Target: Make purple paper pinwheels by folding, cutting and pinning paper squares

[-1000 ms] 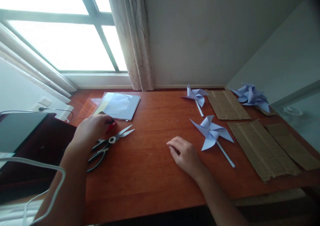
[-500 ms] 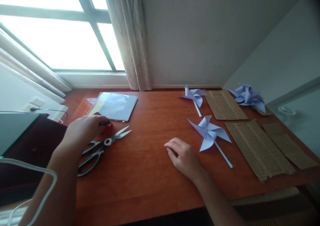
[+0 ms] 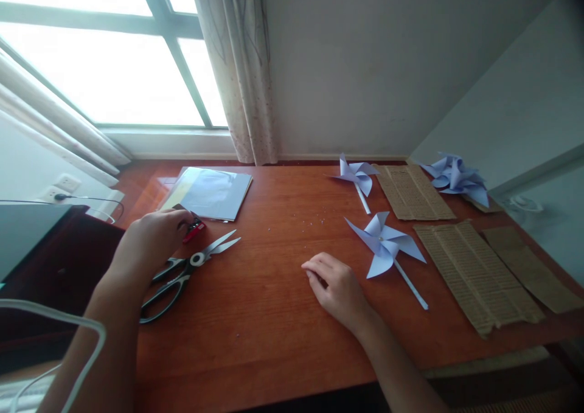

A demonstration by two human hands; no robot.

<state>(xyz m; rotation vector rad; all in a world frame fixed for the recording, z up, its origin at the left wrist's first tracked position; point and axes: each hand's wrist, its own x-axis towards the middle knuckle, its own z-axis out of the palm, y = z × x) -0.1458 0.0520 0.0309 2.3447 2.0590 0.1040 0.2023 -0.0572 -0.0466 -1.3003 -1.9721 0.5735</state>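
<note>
I sit at a glossy reddish wooden desk pushed against a pale wall, with a bright window and a speckled curtain to my left. My left hand is closed on a small red item, its fingers curled round it just above the black-handled scissors, whose steel blades lie slightly parted. My right hand rests on the wood, loosely curled and holding nothing, near a pale blue paper pinwheel on a white stick. Ribbed brown cardboard pieces lie flat to the right; a shiny sleeve of paper lies by the window.
</note>
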